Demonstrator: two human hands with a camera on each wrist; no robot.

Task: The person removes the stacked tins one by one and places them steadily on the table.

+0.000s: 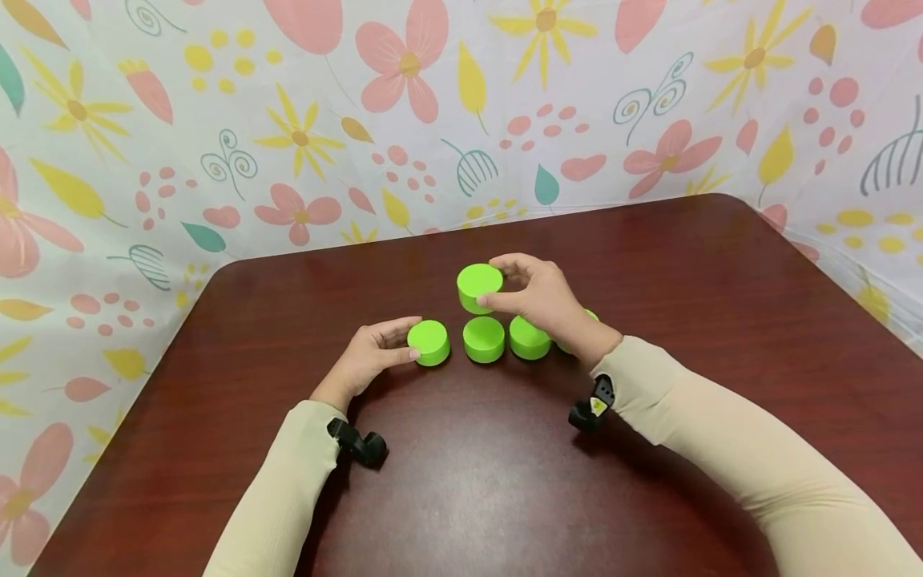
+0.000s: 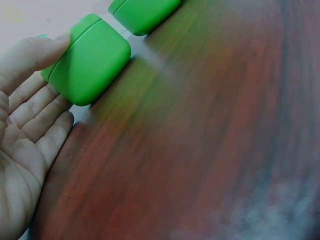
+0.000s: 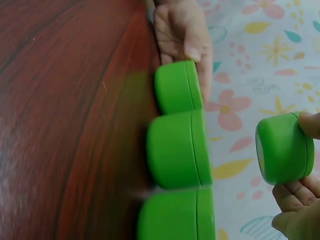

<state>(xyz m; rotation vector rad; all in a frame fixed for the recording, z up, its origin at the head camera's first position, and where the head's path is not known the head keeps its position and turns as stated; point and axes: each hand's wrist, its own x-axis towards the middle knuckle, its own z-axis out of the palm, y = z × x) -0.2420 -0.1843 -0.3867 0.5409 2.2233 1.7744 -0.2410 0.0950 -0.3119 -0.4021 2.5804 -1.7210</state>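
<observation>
Bright green, round and flat-topped, four plastic pucks sit in a row near the centre of the dark reddish-brown wooden table [image 1: 721,320], and a fifth is lifted above them. The right hand [image 1: 544,300] pinches this raised green puck [image 1: 479,287] between thumb and fingertips, fingers curled about its rim; it hangs clear of the tabletop, at about twelve o'clock from the second puck of the row. The right wrist view shows the same puck [image 3: 282,148] in the air, thumb on its upper edge and fingertips [image 3: 295,192] under it, well apart from the row.

The left hand [image 1: 364,361] lies on the table at nine o'clock from the row. Its thumb and fingers, slightly spread, are clamped lightly on the sides of the leftmost green puck [image 1: 429,342], which stands flat on the wood. In the left wrist view the fingers [image 2: 35,107] press against that puck [image 2: 90,60], with the next puck just past it.

The second green puck [image 1: 484,339] stands just beside the leftmost one at three o'clock, a narrow gap between them. The third green puck [image 1: 529,338] sits close at its three o'clock, partly under the right hand. The fourth green puck [image 1: 591,316] shows only as a sliver behind the right wrist.

Cream sleeves cover both forearms, each with a small black wrist camera. A flowered white cloth backdrop [image 1: 288,120] rises behind the table from nine to three o'clock.
</observation>
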